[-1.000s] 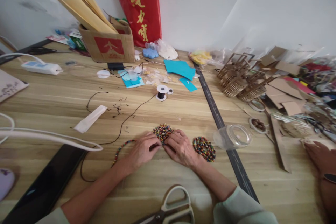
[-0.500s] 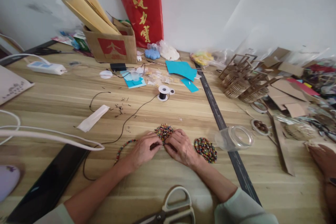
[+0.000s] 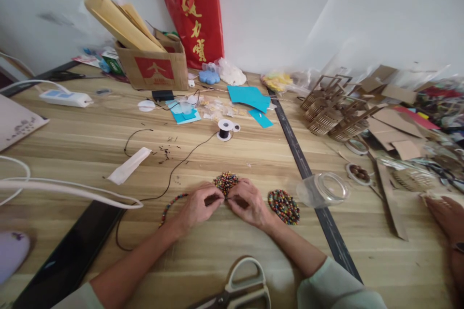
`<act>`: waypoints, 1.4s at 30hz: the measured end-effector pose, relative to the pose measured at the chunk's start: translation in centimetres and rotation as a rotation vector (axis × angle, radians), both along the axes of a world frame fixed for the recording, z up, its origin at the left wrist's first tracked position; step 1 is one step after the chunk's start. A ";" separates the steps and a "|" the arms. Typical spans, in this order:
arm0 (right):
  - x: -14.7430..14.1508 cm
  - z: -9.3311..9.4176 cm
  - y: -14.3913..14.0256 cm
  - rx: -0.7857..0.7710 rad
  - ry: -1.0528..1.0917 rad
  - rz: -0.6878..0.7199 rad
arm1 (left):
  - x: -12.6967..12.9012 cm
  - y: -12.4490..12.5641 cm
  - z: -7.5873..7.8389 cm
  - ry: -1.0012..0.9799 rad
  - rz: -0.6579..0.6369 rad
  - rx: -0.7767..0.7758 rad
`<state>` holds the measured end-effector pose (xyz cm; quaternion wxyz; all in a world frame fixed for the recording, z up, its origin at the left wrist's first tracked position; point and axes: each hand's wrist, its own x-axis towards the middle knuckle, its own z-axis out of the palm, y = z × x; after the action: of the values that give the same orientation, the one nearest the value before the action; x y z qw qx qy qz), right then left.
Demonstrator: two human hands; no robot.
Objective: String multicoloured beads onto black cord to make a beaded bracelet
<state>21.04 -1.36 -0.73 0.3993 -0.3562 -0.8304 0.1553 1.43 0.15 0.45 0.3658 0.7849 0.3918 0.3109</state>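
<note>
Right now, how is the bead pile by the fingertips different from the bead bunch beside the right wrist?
The bead pile is heaped close together, while the bead bunch spreads in loops. The bead pile sits just beyond the fingertips of the left hand and right hand, partly hidden; the bead bunch shows whole, beside the right wrist. Both have small beads in many colors and rest on the wooden table.

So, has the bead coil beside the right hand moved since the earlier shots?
No, as far as I can see: the bead coil keeps its place relative to the black strip.
</note>
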 end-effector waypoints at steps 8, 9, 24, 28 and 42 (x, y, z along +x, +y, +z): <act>-0.1 0.3 0.1 -0.010 0.027 0.037 | 0.1 0.1 0.2 -0.009 0.007 0.003; -0.1 0.3 0.1 -0.010 0.030 0.042 | 0.1 0.1 0.2 -0.004 0.008 0.000; 0.0 0.1 0.2 0.005 0.027 0.071 | 0.0 0.0 0.3 0.014 -0.007 0.005; 0.1 0.1 0.2 -0.011 0.000 0.074 | 0.0 -0.1 0.2 0.013 -0.006 -0.003; -0.1 0.3 0.2 -0.005 -0.012 0.076 | 0.1 -0.2 0.4 0.029 -0.005 -0.002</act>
<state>20.99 -1.17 -0.39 0.3874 -0.3262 -0.8453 0.1702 1.50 -0.01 0.81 0.3614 0.7900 0.3954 0.2982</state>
